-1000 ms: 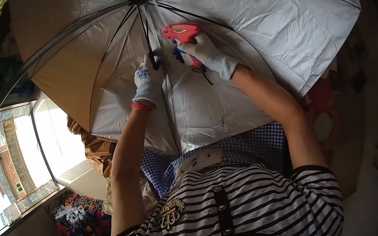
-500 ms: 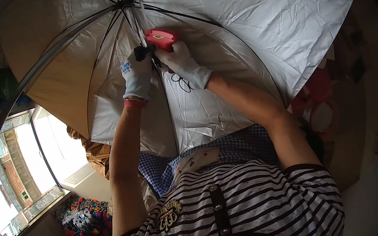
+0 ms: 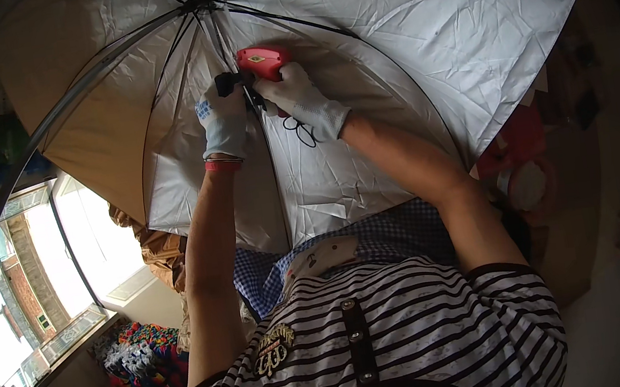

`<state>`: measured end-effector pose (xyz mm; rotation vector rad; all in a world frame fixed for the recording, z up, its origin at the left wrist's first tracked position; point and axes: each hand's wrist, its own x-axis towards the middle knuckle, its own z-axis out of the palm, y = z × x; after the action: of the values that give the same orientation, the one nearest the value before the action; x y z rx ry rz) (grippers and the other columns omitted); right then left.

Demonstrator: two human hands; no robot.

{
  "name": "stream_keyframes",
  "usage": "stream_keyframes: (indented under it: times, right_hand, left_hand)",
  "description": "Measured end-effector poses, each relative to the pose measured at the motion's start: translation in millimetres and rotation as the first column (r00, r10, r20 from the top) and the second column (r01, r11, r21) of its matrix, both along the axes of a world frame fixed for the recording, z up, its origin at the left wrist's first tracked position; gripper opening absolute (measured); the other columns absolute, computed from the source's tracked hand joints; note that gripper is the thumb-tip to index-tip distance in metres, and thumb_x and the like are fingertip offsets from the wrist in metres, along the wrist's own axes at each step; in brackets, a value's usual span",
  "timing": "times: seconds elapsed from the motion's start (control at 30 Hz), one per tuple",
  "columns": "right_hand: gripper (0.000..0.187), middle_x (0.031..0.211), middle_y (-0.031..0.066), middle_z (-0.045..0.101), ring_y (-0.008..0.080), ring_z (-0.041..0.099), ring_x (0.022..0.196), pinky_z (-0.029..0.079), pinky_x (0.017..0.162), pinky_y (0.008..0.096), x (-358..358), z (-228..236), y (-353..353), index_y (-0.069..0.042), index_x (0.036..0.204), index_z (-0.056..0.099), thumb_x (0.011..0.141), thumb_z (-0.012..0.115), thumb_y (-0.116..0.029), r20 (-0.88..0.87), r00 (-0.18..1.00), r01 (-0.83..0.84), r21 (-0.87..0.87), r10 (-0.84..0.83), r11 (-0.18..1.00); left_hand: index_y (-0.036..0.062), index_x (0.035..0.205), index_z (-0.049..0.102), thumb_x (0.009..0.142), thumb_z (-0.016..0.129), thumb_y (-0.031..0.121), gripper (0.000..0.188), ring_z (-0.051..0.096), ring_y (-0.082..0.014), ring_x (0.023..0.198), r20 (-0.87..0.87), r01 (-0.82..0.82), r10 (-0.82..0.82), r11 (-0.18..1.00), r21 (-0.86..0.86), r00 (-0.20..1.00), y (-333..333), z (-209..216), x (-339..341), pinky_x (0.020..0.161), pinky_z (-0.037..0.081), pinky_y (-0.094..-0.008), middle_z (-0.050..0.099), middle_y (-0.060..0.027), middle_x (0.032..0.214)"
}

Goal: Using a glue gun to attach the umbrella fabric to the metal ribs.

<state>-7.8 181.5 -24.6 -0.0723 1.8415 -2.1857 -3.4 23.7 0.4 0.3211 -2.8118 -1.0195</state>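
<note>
- Silver-lined fabric umbrella [image 3: 383, 94]: open, inner side facing the wearer, spread beneath and around both hands; its black rib hub [image 3: 200, 3] sits beyond the fingers.
- Finger hazard: the red pistol-shaped hand tool [image 3: 263, 60] stands just beside the white-gloved left hand [image 3: 221, 119]. A slip during operation may catch a finger.
- Fabric hazard: the lining lies close behind the tool. A misaligned tool may snag or pierce it.
- Shift hazard: neither hand visibly grips the fabric; a push may slide the umbrella out of position.
- Snag hazard: the looped thin black cord [image 3: 304, 132] hangs below the tool and may tangle during movement.
- Hand state: the white-gloved right hand [image 3: 302, 102] is closed around the tool; the left appears to pinch a small black piece [image 3: 226, 84], its exact kind unclear.
</note>
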Motion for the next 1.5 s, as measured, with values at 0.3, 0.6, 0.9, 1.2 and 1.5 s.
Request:
stream_keyframes:
  times: [0.3, 0.6, 0.9, 1.2, 1.5]
  right_hand:
    - [0.027, 0.091, 0.0042, 0.069, 0.0104, 0.063, 0.079, 0.05, 0.073, 0.0275, -23, -34, 9, -0.001, 0.099, 0.068, 0.084, 0.067, -0.023, 0.068, 0.998, 0.033, -0.352, -0.01, 0.935]
    - [0.033, 0.114, 0.0021, 0.063, 0.01, 0.058, 0.103, 0.044, 0.093, 0.0243, -41, -28, 39, -0.003, 0.122, 0.06, 0.092, 0.06, -0.017, -0.127, 0.929, -0.37, -0.397, 0.349, 0.84]
    - [0.025, 0.102, 0.0036, 0.066, 0.0126, 0.063, 0.088, 0.05, 0.081, 0.0283, -18, 28, 37, -0.006, 0.11, 0.061, 0.089, 0.064, -0.019, 0.281, 0.864, -0.137, -0.668, 0.418, 0.732]
    - [0.025, 0.084, 0.0052, 0.066, 0.017, 0.065, 0.074, 0.055, 0.068, 0.0316, -27, 19, 5, -0.006, 0.101, 0.064, 0.084, 0.069, -0.024, -0.183, 0.938, -0.333, -0.251, 0.293, 0.909]
    - [0.022, 0.084, 0.0044, 0.066, 0.0138, 0.061, 0.077, 0.052, 0.071, 0.0308, -28, 37, 23, -0.008, 0.097, 0.065, 0.082, 0.072, -0.023, 0.38, 0.775, -0.22, -0.587, 0.505, 0.779]
  left_hand:
    - [0.0049, 0.097, 0.071, 0.083, 0.062, 0.019, 0.022, 0.067, -0.025, 0.063, 0.044, -0.048, 0.043, 0.993, 0.111, 0.998, -4, -6, -4, 0.058, 0.051, -0.0351, 0.069, -0.0136, 0.075]
    - [0.0053, 0.096, 0.072, 0.086, 0.061, 0.015, 0.018, 0.056, -0.0105, 0.051, 0.103, -0.092, 0.053, 0.906, 0.414, 0.993, 13, 22, 6, 0.045, 0.044, -0.0279, 0.062, -0.0036, 0.064]
    - [0.0014, 0.098, 0.07, 0.089, 0.056, 0.009, 0.018, 0.061, -0.0111, 0.058, 0.082, 0.01, -0.037, 0.951, 0.308, 0.996, 9, 23, 4, 0.051, 0.047, -0.0269, 0.067, -0.0043, 0.073]
    - [0.0021, 0.104, 0.068, 0.088, 0.055, 0.007, 0.02, 0.063, -0.014, 0.07, -0.061, 0.151, -0.146, 0.986, 0.069, 0.987, -6, -1, -1, 0.064, 0.05, -0.0307, 0.069, -0.0042, 0.08]
    - [0.0118, 0.108, 0.067, 0.085, 0.062, 0.022, 0.026, 0.068, -0.0324, 0.085, 0.046, 0.164, -0.157, 0.952, -0.259, 0.986, -12, 14, -6, 0.074, 0.051, -0.0377, 0.069, -0.0172, 0.092]
